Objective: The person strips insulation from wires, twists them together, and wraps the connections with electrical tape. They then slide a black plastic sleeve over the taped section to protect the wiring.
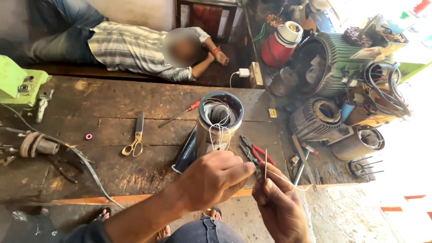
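Note:
My left hand (pixel 215 177) is closed with thumb and fingers pinching a thin white thread (pixel 288 181) near the front edge of the wooden workbench (pixel 112 130). My right hand (pixel 279 204), just right of it, pinches a thin upright stick or needle (pixel 265 163) with the same thread trailing off to the right. Right behind my hands lies a cylindrical motor stator (pixel 216 123), its open end showing windings and loops of white thread.
Scissors (pixel 135 139), a red-handled screwdriver (pixel 182 112) and red pliers (pixel 254 150) lie on the bench. A green machine (pixel 18 83) stands at the left. A person in a striped shirt (pixel 135 47) lies behind the bench. Motor housings (pixel 324 67) and cables pile up at the right.

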